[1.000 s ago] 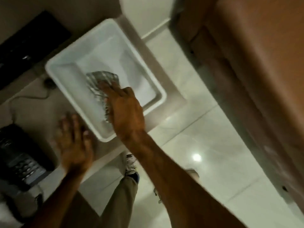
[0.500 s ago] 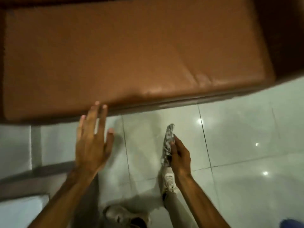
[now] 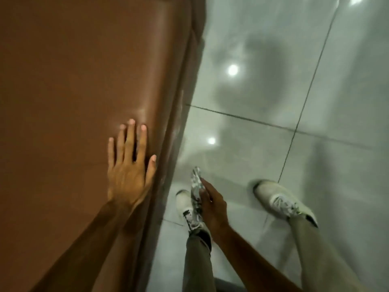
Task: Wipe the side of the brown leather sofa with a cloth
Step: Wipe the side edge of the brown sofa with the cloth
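Observation:
The brown leather sofa [image 3: 73, 81] fills the left half of the head view, its side falling away along a dark edge [image 3: 179, 123] toward the floor. My left hand [image 3: 128, 165] lies flat on the sofa's top surface near that edge, fingers spread. My right hand [image 3: 212, 205] hangs beside the sofa's side, over the floor, gripping a grey-and-white patterned cloth [image 3: 195, 199] that stands up between the fingers. The cloth sits a short way from the leather, apart from it.
Glossy pale floor tiles [image 3: 294, 91] with dark grout lines and light reflections spread to the right. My two feet in white shoes [image 3: 280, 201] stand on the tiles next to the sofa; the left shoe [image 3: 183, 203] is partly behind the cloth.
The cloth came out of the white basin in my right hand. The view swung to the sofa, and my left hand moved from the air onto the sofa's top.

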`<state>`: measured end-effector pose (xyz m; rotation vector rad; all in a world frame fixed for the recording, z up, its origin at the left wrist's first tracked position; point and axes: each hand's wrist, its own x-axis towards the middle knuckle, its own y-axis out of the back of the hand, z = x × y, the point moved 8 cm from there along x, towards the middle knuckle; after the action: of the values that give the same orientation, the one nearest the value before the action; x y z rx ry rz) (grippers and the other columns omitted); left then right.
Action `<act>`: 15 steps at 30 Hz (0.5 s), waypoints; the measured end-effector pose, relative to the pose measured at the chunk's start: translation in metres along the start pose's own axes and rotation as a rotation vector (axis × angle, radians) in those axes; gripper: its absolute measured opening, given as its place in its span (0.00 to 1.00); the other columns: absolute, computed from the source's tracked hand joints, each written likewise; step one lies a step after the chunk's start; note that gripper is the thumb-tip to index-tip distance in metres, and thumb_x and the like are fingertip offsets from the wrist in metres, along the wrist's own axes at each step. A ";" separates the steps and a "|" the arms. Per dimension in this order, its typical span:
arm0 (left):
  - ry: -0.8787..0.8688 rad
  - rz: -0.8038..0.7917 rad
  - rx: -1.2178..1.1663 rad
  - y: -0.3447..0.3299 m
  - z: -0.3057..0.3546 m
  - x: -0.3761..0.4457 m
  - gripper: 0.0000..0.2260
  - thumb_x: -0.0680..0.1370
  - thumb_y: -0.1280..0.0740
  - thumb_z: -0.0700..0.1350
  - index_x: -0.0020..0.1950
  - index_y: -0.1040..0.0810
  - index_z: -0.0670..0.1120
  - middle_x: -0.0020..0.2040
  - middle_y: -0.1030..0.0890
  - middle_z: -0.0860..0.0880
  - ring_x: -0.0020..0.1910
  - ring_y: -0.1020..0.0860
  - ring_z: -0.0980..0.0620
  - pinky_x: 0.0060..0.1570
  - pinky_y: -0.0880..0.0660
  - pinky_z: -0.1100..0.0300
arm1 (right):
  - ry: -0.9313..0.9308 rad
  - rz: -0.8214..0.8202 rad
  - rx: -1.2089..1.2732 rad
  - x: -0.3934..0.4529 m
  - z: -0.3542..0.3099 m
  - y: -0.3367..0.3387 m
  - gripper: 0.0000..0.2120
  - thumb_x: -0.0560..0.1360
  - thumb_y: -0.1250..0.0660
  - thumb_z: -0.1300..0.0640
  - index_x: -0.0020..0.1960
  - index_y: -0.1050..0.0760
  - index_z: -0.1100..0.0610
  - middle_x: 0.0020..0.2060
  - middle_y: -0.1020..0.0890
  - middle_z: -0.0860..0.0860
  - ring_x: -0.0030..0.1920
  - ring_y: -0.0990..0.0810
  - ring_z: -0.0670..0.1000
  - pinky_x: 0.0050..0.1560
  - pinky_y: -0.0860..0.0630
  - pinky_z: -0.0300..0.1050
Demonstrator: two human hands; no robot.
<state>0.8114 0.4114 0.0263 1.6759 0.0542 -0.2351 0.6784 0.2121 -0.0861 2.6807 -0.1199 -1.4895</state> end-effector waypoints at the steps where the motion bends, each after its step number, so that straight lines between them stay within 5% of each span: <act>1: 0.000 0.033 0.048 -0.010 0.002 0.001 0.32 0.91 0.49 0.57 0.92 0.52 0.44 0.92 0.49 0.39 0.91 0.49 0.38 0.90 0.47 0.34 | -0.020 0.016 0.056 0.008 0.009 -0.018 0.15 0.85 0.38 0.53 0.71 0.23 0.47 0.57 0.14 0.44 0.56 0.17 0.34 0.53 0.27 0.20; 6: -0.025 0.119 0.114 -0.024 0.002 -0.005 0.33 0.91 0.47 0.56 0.91 0.50 0.41 0.90 0.45 0.34 0.90 0.46 0.35 0.90 0.47 0.36 | -0.009 0.098 0.280 0.040 0.018 -0.105 0.18 0.86 0.38 0.54 0.75 0.24 0.49 0.67 0.22 0.38 0.61 0.29 0.19 0.67 0.32 0.27; 10: -0.031 0.200 0.154 -0.025 0.001 -0.006 0.33 0.90 0.48 0.56 0.90 0.46 0.38 0.89 0.41 0.32 0.90 0.43 0.34 0.90 0.45 0.38 | 0.028 -0.069 0.470 0.069 0.016 -0.165 0.22 0.85 0.39 0.56 0.78 0.29 0.52 0.76 0.24 0.50 0.74 0.26 0.45 0.75 0.31 0.43; 11: -0.037 0.204 0.159 -0.027 0.001 -0.007 0.33 0.90 0.49 0.57 0.90 0.45 0.38 0.89 0.41 0.32 0.89 0.42 0.33 0.90 0.45 0.38 | -0.041 -0.064 0.491 0.077 0.038 -0.176 0.21 0.83 0.37 0.54 0.76 0.26 0.51 0.73 0.21 0.52 0.70 0.22 0.46 0.72 0.28 0.44; 14: -0.041 0.225 0.184 -0.028 0.001 -0.006 0.34 0.89 0.48 0.56 0.90 0.45 0.37 0.88 0.41 0.32 0.89 0.42 0.33 0.90 0.44 0.37 | -0.318 -0.078 0.717 0.058 0.104 -0.199 0.24 0.81 0.39 0.59 0.75 0.26 0.42 0.64 0.18 0.50 0.51 0.19 0.34 0.50 0.23 0.26; 15: -0.043 0.223 0.183 -0.029 0.001 -0.006 0.34 0.89 0.48 0.56 0.90 0.44 0.37 0.88 0.41 0.32 0.89 0.42 0.33 0.89 0.43 0.37 | -0.385 -0.033 0.658 0.041 0.125 -0.201 0.26 0.81 0.41 0.63 0.74 0.26 0.41 0.64 0.19 0.50 0.51 0.20 0.34 0.46 0.25 0.21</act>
<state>0.8004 0.4144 -0.0010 1.8420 -0.1910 -0.1090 0.6004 0.4044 -0.2074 2.7823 -0.7030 -2.2904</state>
